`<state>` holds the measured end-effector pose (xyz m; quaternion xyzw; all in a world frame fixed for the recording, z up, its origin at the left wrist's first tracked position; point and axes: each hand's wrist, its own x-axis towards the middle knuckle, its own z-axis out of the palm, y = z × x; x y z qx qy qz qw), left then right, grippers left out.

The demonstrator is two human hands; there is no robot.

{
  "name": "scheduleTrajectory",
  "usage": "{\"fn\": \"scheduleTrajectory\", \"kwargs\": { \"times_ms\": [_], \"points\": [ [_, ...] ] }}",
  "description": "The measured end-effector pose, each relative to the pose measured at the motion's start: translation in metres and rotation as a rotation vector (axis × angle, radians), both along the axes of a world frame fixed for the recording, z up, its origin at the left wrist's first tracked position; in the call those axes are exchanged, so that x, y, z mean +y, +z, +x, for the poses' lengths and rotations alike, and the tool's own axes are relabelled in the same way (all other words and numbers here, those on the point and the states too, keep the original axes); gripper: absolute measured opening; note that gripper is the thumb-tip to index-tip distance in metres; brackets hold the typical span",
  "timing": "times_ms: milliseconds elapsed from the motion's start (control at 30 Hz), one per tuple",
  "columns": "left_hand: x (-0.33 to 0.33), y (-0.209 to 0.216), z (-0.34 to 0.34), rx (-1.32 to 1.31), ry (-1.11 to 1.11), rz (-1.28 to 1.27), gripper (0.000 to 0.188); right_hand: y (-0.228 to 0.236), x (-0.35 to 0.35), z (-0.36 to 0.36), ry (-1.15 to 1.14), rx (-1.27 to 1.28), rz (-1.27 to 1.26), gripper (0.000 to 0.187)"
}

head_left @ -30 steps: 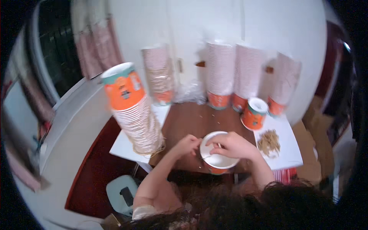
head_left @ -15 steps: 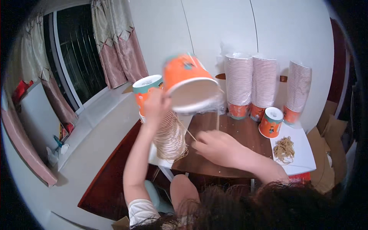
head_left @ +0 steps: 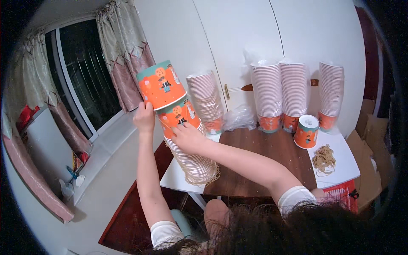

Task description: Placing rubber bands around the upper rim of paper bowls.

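An orange and teal paper bucket [head_left: 161,87] sits upside down, tilted, on top of a tall stack of matching paper buckets [head_left: 193,163]. My left hand [head_left: 145,117] is closed at the left side of its rim. Against the upper bucket of the stack, my right hand [head_left: 188,137] is closed with fingertips together. A thin tan rubber band [head_left: 163,123] seems to run between my hands, though its ends are hidden by the fingers. More rubber bands hang around the stacked rims down to its base.
Behind stands another banded stack [head_left: 206,100] beside crumpled clear plastic [head_left: 240,119]. Plastic-wrapped stacks [head_left: 267,91] line the back of the table [head_left: 255,161]. At the right are a single upturned bucket [head_left: 306,135] and a pile of rubber bands [head_left: 324,160].
The loose bucket has moved left and down onto the stack. My right hand has come left and up to the stack; my left hand has shifted left to the bucket's rim. The view has shifted.
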<state>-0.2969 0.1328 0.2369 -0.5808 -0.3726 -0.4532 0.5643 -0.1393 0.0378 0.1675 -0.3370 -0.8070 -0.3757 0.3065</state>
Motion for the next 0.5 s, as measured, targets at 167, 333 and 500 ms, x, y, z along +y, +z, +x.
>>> {"fn": "scheduleTrajectory", "kwargs": {
  "times_ms": [167,333,500],
  "points": [
    [0.007,-0.032,-0.003,0.032,-0.048,-0.307,0.012,-0.024,0.006,0.006,-0.064,-0.064,-0.233,0.012],
    [-0.016,-0.06,-0.011,-0.028,-0.246,-0.709,0.022,-0.055,-0.002,0.01,-0.025,-0.07,-0.471,0.016],
    [-0.029,-0.039,0.001,-0.145,-0.439,-0.52,0.032,-0.081,-0.006,0.015,-0.011,-0.088,-0.529,0.018]
  ]
}}
